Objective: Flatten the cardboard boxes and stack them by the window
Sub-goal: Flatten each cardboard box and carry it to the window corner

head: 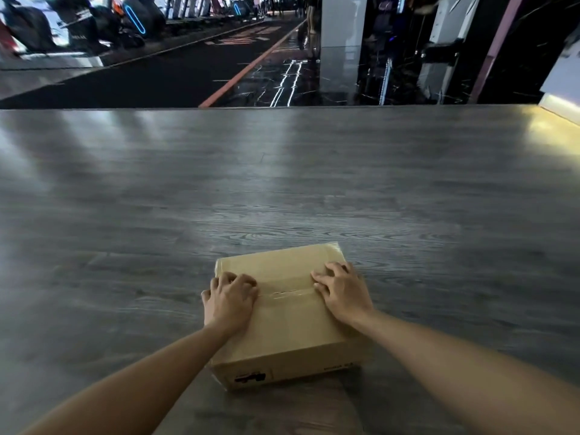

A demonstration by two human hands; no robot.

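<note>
A closed brown cardboard box (288, 324) sits on the grey wood-grain table (282, 183), near its front edge. Clear tape (285, 291) runs across the seam on the box's top. My left hand (229, 298) rests on the left end of the top, its fingers curled at the tape seam. My right hand (342, 288) lies on the right end of the top, fingertips bent down onto the tape. A black and red print shows on the box's near side. No flap is lifted.
The table stretches wide on all sides of the box, with its far edge (282, 107) up ahead. Beyond it lies a dark glossy floor with an orange line (248, 70), a white pillar (343, 23) and dark machines at the back left.
</note>
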